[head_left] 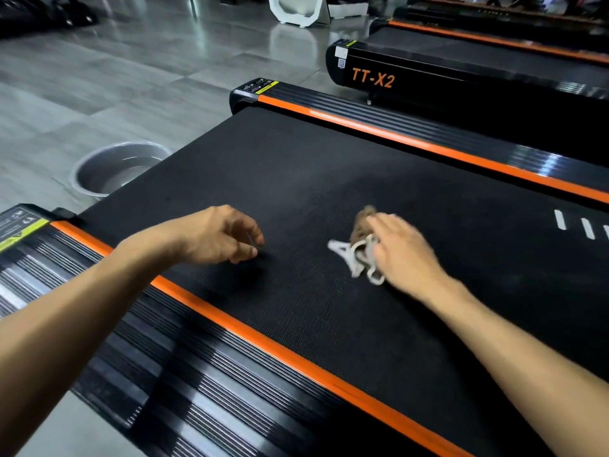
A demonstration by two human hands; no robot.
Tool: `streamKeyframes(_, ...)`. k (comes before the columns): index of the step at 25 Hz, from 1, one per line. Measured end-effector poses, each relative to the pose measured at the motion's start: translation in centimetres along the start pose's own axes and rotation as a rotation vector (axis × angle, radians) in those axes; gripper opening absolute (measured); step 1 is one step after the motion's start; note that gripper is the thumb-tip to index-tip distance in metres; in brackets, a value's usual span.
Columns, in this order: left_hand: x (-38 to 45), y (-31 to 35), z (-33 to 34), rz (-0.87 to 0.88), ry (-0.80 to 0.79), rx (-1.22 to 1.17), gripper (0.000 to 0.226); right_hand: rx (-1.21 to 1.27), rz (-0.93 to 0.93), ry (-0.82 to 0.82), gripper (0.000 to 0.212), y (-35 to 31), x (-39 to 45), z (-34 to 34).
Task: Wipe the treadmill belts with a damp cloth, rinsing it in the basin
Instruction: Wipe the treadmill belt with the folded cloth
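Forearms come in from the near edge, one on each side, and both reach out over the black belt (pixel 329 179) of the treadmill I am bent over. My right hand (pixel 403 250) lies on the cloth (pixel 359 249), palm down, fingers spread forward over it and pressing it to the belt; the hand is smeared with motion, so I cannot say whether the thumb is tucked round the fabric or merely lying on it. The cloth is a crumpled brown wad with pale strips or loops trailing out on its left, nearer side; most of it is under my palm, and its true shape is hard to make out. Its bulk seems to run from near-left to far-right.

My left hand (pixel 220 235) hovers just left of centre, fingers loosely curled, gripping nothing, its fingertips close to or brushing the belt; it stands well apart from the cloth. The right hand is plainly the one to carry the wipe.

Farther off to the left, on the tiled floor beyond the belt's far end, sits the grey basin (pixel 82 169) with water in it, partly cut off by the treadmill's corner. For rinsing, I judge, the cloth must travel far and left.
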State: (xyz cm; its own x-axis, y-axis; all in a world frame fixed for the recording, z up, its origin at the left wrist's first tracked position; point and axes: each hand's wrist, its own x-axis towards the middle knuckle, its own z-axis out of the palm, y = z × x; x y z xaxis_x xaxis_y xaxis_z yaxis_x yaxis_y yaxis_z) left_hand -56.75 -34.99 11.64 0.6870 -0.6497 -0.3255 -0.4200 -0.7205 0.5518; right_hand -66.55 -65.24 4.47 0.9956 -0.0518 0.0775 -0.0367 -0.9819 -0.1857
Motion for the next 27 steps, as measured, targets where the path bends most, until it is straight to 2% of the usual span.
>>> streamKeyframes(2, 0.0, -0.5, 0.0, 0.001, 0.034, 0.01, 0.013, 0.053, 0.25, -0.092, 0.058, 0.5, 0.9, 0.0)
streamKeyframes(3, 0.0, -0.7, 0.0, 0.001, 0.051, 0.02, 0.013, 0.044, 0.303, -0.122, 0.069, -0.4, 0.7, 0.8)
streamKeyframes(4, 0.1, -0.9, -0.1, 0.002, 0.071, 0.029, 0.013, -0.013, 0.277, -0.112, 0.08, -2.0, 0.3, 1.6)
streamKeyframes(6, 0.2, -1.4, 0.0, -0.004, 0.117, 0.044, 0.012, -0.043, 0.062, -0.045, 0.083, -6.6, -1.0, 3.1)
streamKeyframes(9, 0.2, -2.2, 0.2, -0.029, 0.208, 0.019, 0.012, 0.124, -0.278, -0.014, 0.061, -12.5, -2.7, 4.1)
streamKeyframes(11, 0.0, -2.9, 0.2, -0.034, 0.229, -0.01, 0.015, 0.242, -0.352, -0.115, 0.059, -13.9, -2.9, 3.7)
streamKeyframes(14, -0.7, -4.1, -0.5, -0.068, 0.229, -0.002, 0.017, 0.226, -0.384, -0.056, 0.056, -10.7, -0.5, 3.4)
streamKeyframes(16, -1.4, -4.7, -1.1, -0.057, 0.288, 0.04, 0.02, 0.127, -0.243, 0.021, 0.046, -5.4, 3.1, 3.4)
streamKeyframes(19, -3.2, -5.3, -1.7, -0.043, 0.36, 0.147, 0.019, 0.113, 0.162, 0.084, 0.039, 1.1, 7.6, 1.8)
streamKeyframes(21, -4.4, -6.0, -1.7, -0.059, 0.345, 0.24, 0.019, 0.113, 0.242, 0.099, 0.038, 1.1, 8.4, 2.1)
streamKeyframes(23, -5.3, -6.5, -1.1, -0.07, 0.315, 0.33, 0.018, 0.101, 0.16, 0.132, 0.041, -2.7, 7.4, 2.8)
streamKeyframes(24, -5.7, -6.7, -0.6, -0.048, 0.306, 0.393, 0.029, 0.145, 0.071, 0.131, 0.042, -5.1, 6.6, 3.0)
streamKeyframes(26, -6.5, -7.3, 0.4, -0.046, 0.285, 0.495, 0.05, 0.22, -0.184, 0.051, 0.042, -9.8, 5.4, 3.5)
streamKeyframes(27, -7.1, -7.6, 0.8, -0.083, 0.272, 0.506, 0.054, 0.225, -0.317, -0.017, 0.045, -12.2, 4.7, 4.1)
